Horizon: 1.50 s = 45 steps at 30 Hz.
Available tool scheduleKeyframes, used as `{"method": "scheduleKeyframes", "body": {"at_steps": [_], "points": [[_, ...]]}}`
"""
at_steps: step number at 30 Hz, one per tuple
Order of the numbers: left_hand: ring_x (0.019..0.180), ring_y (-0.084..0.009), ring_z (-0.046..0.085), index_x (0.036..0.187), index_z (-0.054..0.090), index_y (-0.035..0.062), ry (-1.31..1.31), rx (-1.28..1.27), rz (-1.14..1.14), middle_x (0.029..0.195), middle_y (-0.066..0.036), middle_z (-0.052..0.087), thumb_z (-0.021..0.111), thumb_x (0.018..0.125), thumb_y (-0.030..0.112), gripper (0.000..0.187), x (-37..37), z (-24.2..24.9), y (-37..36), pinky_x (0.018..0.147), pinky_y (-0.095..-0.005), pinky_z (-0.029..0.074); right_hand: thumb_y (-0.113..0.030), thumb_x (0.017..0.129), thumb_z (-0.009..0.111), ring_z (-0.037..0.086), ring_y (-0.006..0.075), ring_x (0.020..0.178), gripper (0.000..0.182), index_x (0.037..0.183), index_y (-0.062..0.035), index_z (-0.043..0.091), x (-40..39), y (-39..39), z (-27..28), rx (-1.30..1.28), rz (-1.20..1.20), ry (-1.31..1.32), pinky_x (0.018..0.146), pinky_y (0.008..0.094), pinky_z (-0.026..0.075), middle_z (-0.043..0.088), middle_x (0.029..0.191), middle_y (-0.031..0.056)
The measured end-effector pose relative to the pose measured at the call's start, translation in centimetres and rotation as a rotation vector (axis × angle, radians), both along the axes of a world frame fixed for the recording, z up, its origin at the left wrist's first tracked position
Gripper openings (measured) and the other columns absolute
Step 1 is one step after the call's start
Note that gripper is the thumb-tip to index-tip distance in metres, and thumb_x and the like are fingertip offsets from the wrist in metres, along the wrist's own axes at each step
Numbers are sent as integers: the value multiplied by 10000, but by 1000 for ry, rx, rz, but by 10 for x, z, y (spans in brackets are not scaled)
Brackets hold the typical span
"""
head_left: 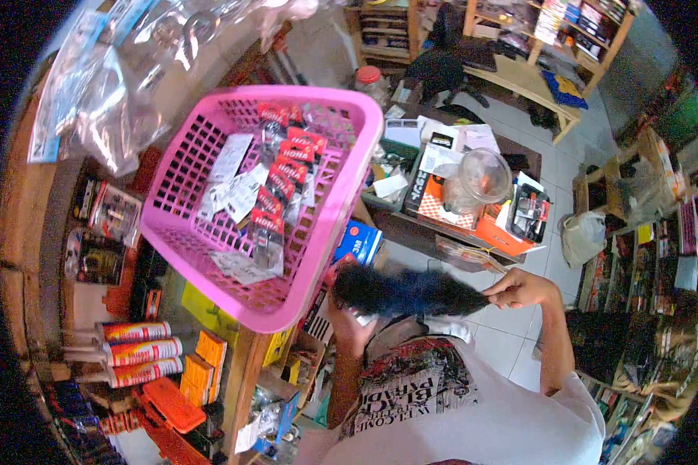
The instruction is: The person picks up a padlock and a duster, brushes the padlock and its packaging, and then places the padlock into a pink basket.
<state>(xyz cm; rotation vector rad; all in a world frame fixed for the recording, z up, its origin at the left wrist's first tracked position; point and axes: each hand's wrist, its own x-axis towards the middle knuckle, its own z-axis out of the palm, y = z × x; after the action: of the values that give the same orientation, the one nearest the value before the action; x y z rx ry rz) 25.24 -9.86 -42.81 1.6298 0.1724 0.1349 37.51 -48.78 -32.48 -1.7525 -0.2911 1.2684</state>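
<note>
My right hand (526, 289) pinches the handle end of a dark, fluffy duster (419, 293), which stretches leftward in front of my shirt. My left hand (349, 329) is closed at the duster's far tip, around what looks like a small packet with red and white parts; the bristles hide most of it. Just above and left of that hand is a pink plastic basket (329, 232), tilted, with perforated walls. Inside lie several clear blister packs (270, 225) with red cards, some turned to their white backs.
Silicone tubes (141, 351) and an orange case (174, 404) sit on the left shelf. A low table carries a clear plastic jar (479, 182) and an orange box (508, 232). Plastic packets (105, 108) hang at upper left. Stocked shelves line the right; a bench (520, 85) stands behind.
</note>
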Motion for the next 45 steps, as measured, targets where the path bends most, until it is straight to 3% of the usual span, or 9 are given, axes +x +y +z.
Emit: {"method": "scheduleKeyframes", "body": {"at_steps": [1,4,7,8,12,21,24,27,45], "points": [[1214,-372,519,1423,387,24,-32,319,-13,1326,-214,519,599,887,503,749,-3,1,1,1042,-583,384,-27,874,643,473,45,523,299,1160,-87,705,-2,-3,-3,22,-43,40,452,214,381,645,726,21],[1256,-336,502,1429,388,36,42,-1584,-269,1396,-225,467,514,916,542,732,29,19,-12,1043,-574,383,-13,870,640,466,40,522,289,1149,-57,703,-1,-6,7,28,10,10,443,209,363,639,718,20],[1221,-358,534,1372,492,82,73,-788,20,1311,-127,583,418,946,544,632,28,39,-22,1052,-569,379,-34,857,656,479,40,529,306,1159,-61,699,-2,-16,-6,27,-96,57,448,213,378,647,736,14],[1217,-348,537,1367,505,89,188,-1371,88,1311,-113,585,416,943,536,622,34,40,-21,1068,-544,371,-50,851,665,491,40,539,322,1171,-77,697,-1,-16,-6,24,-110,67,453,216,391,650,748,9],[1204,-322,559,1327,544,81,42,-1340,-242,1332,-109,577,357,956,554,630,37,35,-23,1027,-542,416,-41,864,672,489,40,542,314,1175,-75,693,1,-13,2,52,-88,16,450,219,379,651,750,15],[1093,-313,605,1269,569,90,325,-1383,199,1233,-103,616,451,944,510,544,28,40,-23,996,-524,449,-40,855,678,460,51,530,328,1182,-67,689,13,-11,-11,87,-127,60,446,216,345,627,731,9],[1103,-290,606,1265,564,84,3,-585,139,1208,-95,634,482,951,431,474,21,43,-35,1024,-505,436,-27,859,667,455,53,524,311,1166,-62,696,20,-9,-3,77,-119,97,446,216,344,622,724,8],[1205,-255,549,1323,501,74,58,-1654,-151,1293,-96,590,547,933,330,469,24,8,-15,1092,-438,383,-18,866,657,448,52,512,289,1148,-60,704,22,-5,-6,85,-142,54,441,217,341,614,714,14],[1054,-312,606,1210,584,133,-75,-1484,-35,1110,-84,636,463,946,563,519,30,35,-29,1002,-654,387,1,861,655,474,56,524,333,1183,-73,687,34,-11,-25,136,-48,65,453,227,367,636,760,33]]}}
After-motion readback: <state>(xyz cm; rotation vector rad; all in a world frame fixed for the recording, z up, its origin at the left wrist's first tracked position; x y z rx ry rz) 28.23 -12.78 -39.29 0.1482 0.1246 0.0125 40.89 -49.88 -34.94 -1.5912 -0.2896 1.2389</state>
